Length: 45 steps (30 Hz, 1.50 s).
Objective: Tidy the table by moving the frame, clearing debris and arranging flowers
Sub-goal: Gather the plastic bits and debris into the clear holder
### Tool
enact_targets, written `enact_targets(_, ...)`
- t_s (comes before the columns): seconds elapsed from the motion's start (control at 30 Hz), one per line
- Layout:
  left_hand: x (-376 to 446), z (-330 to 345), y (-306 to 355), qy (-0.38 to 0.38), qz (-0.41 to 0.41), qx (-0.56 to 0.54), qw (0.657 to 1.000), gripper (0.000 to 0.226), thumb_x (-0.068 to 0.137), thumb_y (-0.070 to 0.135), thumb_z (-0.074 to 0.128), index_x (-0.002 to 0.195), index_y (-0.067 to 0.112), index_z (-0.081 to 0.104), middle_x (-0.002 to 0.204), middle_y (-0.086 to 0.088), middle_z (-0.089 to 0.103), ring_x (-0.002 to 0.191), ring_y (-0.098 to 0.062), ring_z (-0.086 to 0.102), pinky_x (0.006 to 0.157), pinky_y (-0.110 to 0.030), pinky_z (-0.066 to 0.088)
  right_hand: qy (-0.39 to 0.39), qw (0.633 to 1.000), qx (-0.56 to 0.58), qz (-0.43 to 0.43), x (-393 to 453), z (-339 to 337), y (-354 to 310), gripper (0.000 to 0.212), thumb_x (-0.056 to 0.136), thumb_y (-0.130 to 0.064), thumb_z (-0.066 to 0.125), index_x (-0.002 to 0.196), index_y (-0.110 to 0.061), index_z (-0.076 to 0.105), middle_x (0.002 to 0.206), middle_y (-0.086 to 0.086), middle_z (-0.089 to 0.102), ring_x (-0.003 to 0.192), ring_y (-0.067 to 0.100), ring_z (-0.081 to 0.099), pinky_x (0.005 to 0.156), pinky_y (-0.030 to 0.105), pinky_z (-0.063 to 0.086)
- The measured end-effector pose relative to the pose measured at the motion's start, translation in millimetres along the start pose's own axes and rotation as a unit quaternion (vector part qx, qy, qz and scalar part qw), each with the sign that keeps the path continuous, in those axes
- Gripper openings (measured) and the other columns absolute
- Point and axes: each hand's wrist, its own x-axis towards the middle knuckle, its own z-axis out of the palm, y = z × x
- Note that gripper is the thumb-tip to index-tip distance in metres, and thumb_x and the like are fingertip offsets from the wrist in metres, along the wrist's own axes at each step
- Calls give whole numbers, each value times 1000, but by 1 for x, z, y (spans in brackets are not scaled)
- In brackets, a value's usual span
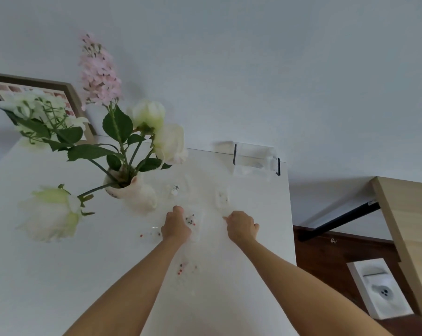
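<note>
Both hands, left hand point(176, 226) and right hand point(241, 226), curled loosely on the desk point(241, 275), flanking scattered beads point(190, 219), probably gathering; grip unclear.

White desk point(59, 275), cream-white roses point(171, 143) with dark green leaves, pale pink flower spike point(99, 73), brown-edged frame point(71, 93), red and dark specks of debris point(190, 220)

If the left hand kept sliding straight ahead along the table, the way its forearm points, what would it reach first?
Probably the small labelled white item just beyond the left hand, with the vase close to the left of that line. Depth is hard to judge in this wide-angle view, so it might brush the vase's side instead.
</note>
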Motion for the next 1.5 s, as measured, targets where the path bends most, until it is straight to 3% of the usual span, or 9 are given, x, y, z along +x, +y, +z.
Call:
enact_targets(0.23, 3, 2, -3, -11, -23, -14, 1000, 52, 76, -4, 57, 122, 17, 44, 118, -4, 61, 112, -25, 56, 99, -42, 44, 40, 979, 198, 39, 32, -10, -31, 20, 93, -29, 54, 92, -11, 64, 98, 7, 69, 96, 29, 61, 91, 42, 46)
enact_targets(0.47, 3, 3, -1, 0, -26, 40, 999, 46, 76, 2, 59, 118, 19, 49, 123, -6, 51, 116, -26, 48, 97, -43, 44, 57, 993, 85, 66, 46, 8, -42, 37, 84, -44, 67, 109, -18, 62, 121, 11, 48, 113, 31, 43, 94, 38, 36)
enact_targets(0.57, 2, 6, -3, 16, -20, 15, 1000, 42, 79, 20, 63, 118, 17, 49, 124, -8, 47, 117, -27, 46, 94, -45, 45, 81, 992, 79, 50, 46, 14, -45, 48, 84, -37, 67, 120, -14, 46, 121, 12, 52, 113, 32, 46, 92, 39, 37)
enact_targets(0.7, -3, 13, -1, 43, -6, 33, 999, 65, 66, 42, 74, 118, 17, 45, 122, -5, 44, 114, -25, 45, 87, -42, 48, 67, 993, 71, 64, 49, 15, -49, 50, 86, -34, 66, 120, -10, 39, 115, 13, 61, 113, 32, 49, 89, 39, 36)
enact_targets(0.83, -4, 15, 5, 37, -7, 61, 997, 65, 64, 31, 77, 117, 11, 45, 125, -9, 40, 114, -26, 42, 85, -40, 52, 28, 996, 45, 75, 53, 11, -43, 34, 87, -38, 62, 109, -14, 55, 110, 9, 65, 111, 29, 50, 88, 36, 34)
enact_targets(0.97, -3, 14, 11, 26, -9, 60, 998, 63, 66, 26, 77, 118, 11, 44, 125, -9, 42, 115, -26, 44, 86, -39, 52, 22, 999, -17, 38, 47, 11, -31, 36, 91, -44, 54, 109, -13, 57, 115, 10, 58, 113, 29, 46, 90, 37, 35)
enact_targets(1.17, -5, 12, 18, 19, 8, 22, 1000, 44, 74, 15, 65, 107, 17, 36, 96, -3, 66, 88, -28, 63, 74, -34, 45, 26, 997, -67, -25, 36, 7, -5, 24, 96, -32, 46, 112, -14, 50, 113, 11, 55, 109, 30, 46, 89, 36, 35)
enact_targets(1.37, 1, 2, 41, 51, 66, -81, 993, 37, 82, -3, 51, 114, 14, 42, 107, -12, 64, 80, -30, 58, 71, -35, 47, 87, 991, -33, -93, 43, -27, 21, 25, 87, 5, 41, 105, -12, 41, 95, 13, 59, 84, 28, 46, 74, 35, 34)
enact_targets(1.5, 12, -6, 72, 112, 124, -142, 976, 38, 84, -9, 42, 116, 11, 45, 107, -14, 65, 89, -32, 61, 73, -31, 44, 125, 980, 86, -131, 66, -70, 25, 25, 90, -3, 56, 110, -10, 42, 87, 16, 64, 78, 32, 51, 68, 37, 41)
